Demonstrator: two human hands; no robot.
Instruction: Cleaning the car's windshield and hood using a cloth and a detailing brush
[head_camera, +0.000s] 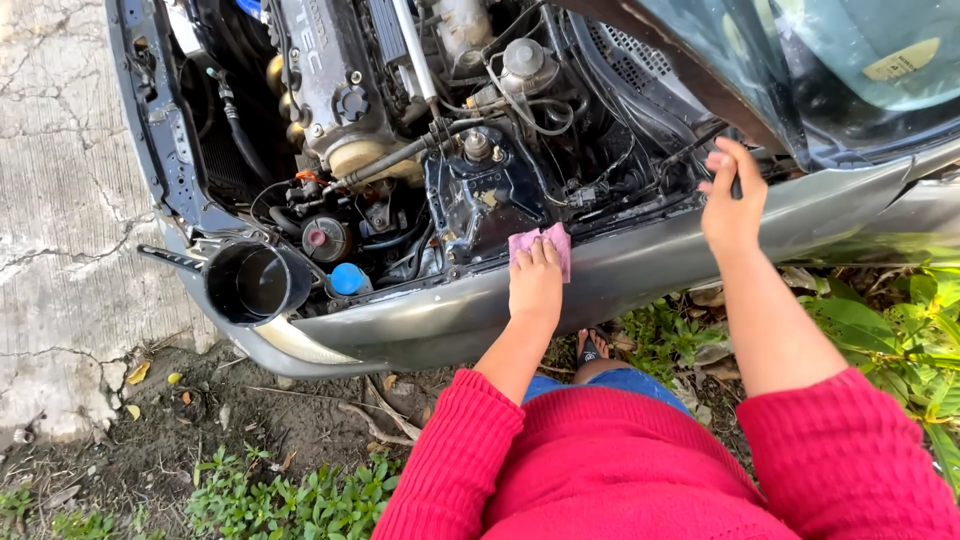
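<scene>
I look down into an open car engine bay (400, 130). My left hand (535, 285) presses a small pink cloth (548, 243) onto the grey fender's top edge (620, 265), beside a dark, grimy strut tower (485, 195). Further right, my right hand (733, 200) has its fingers curled over the edge of the car body near the windshield base, around a dark part I cannot make out. Both arms wear red sleeves.
A black round headlight housing (258, 283) opens at the car's front corner, with a blue cap (348, 278) beside it. The windshield (850, 60) is at top right. Cracked concrete (60, 200) lies left, and dirt, weeds (290, 495) and leafy plants (900, 330) below.
</scene>
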